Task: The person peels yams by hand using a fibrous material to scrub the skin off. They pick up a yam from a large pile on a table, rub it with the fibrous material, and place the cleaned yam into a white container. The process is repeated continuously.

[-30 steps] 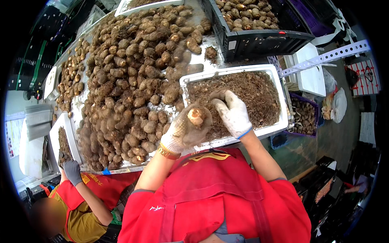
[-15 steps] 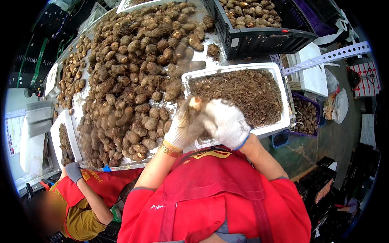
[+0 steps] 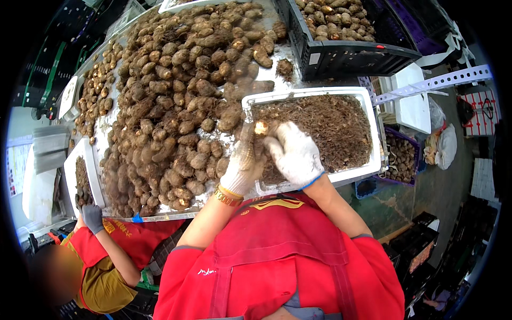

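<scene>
My left hand (image 3: 242,165), in a dirty white glove with a gold bracelet at the wrist, grips a brown taro root (image 3: 261,128) whose pale cut end faces up. My right hand (image 3: 294,153), in a white glove with a blue cuff, is closed against the same root from the right. Both hands are over the near left corner of a white tray (image 3: 373,128) filled with brown root fibres and peelings. A large pile of taro roots (image 3: 176,96) lies on the metal table just left of my hands.
A black crate (image 3: 346,53) of roots stands behind the tray. A purple crate (image 3: 400,157) sits lower at the right. At the lower left another person's grey-gloved hand (image 3: 92,216) reaches up to a second white tray (image 3: 72,170) at the table's edge.
The root has turned in my hands over the tray's corner; my right hand shifted slightly along it. The other person's gloved hand stays at the left tray.
</scene>
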A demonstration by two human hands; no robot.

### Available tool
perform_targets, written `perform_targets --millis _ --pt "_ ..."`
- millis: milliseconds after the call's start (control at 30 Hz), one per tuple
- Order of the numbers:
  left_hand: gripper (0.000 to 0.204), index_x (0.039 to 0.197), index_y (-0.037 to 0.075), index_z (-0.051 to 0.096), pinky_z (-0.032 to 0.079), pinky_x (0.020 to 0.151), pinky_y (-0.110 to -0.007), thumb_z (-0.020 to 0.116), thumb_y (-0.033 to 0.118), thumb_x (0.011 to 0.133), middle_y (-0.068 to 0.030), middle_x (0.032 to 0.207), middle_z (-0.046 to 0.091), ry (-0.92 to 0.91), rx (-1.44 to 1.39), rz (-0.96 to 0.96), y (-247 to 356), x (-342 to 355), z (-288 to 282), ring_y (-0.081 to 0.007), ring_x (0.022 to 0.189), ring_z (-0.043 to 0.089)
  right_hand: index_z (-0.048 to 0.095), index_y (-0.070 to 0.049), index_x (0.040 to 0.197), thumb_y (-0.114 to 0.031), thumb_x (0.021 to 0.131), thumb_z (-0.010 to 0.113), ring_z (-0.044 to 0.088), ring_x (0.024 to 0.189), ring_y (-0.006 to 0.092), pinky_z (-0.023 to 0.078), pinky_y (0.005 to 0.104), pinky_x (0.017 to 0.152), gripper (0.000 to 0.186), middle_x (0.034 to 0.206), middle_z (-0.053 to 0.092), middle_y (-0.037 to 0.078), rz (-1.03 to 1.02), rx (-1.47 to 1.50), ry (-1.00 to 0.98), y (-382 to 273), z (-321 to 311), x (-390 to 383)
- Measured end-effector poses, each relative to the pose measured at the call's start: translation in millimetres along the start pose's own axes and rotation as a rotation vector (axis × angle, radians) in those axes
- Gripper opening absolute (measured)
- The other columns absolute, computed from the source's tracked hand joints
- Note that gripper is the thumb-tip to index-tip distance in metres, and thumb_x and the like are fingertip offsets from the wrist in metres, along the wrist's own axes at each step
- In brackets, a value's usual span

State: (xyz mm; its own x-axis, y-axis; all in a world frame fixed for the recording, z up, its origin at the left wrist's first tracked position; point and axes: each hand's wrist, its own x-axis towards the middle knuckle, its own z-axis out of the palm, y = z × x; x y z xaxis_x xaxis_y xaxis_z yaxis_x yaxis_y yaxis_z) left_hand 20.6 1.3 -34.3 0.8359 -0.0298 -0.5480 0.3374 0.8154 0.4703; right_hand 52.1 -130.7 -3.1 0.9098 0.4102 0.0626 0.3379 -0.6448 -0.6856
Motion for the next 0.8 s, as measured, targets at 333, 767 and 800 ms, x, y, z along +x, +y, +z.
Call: perform_targets --millis 333,767,800 --pt "0.035 0.126 0.006 0.052 0.048 0.096 -0.040 0.047 0.029 0.100 -0.0113 0.124 0.057 0.005 -0.224 -0.017 -27 40 -48 -0.0239 0.110 0.056 0.062 -0.003 0.102 -0.025 0.084 0.067 0.063 0.094 0.0338 0.050 0.0407 0.081 0.029 0.098 0.065 0.016 0.166 0.311 0.030 5 -4 -16" --pt "0.045 0.115 0.008 0.058 0.050 0.072 -0.032 0.051 0.048 0.095 -0.0060 0.103 0.066 0.000 -0.169 0.147 -33 17 -22 -0.0171 0.091 0.062 0.048 -0.002 0.113 -0.008 0.083 0.065 0.057 0.086 0.0104 0.049 0.0254 0.076 0.035 0.100 0.058 0.004 0.352 1.282 0.004 24 59 -4" --pt "0.046 0.114 0.008 0.059 0.051 0.074 -0.032 0.052 0.049 0.095 -0.0063 0.104 0.066 0.031 -0.186 0.129 -34 18 -22 -0.0176 0.091 0.062 0.048 -0.002 0.114 -0.008 0.083 0.065 0.057 0.086 0.0106 0.049 0.0254 0.077 0.036 0.100 0.058 0.004 0.370 1.345 -0.025 20 56 -5"
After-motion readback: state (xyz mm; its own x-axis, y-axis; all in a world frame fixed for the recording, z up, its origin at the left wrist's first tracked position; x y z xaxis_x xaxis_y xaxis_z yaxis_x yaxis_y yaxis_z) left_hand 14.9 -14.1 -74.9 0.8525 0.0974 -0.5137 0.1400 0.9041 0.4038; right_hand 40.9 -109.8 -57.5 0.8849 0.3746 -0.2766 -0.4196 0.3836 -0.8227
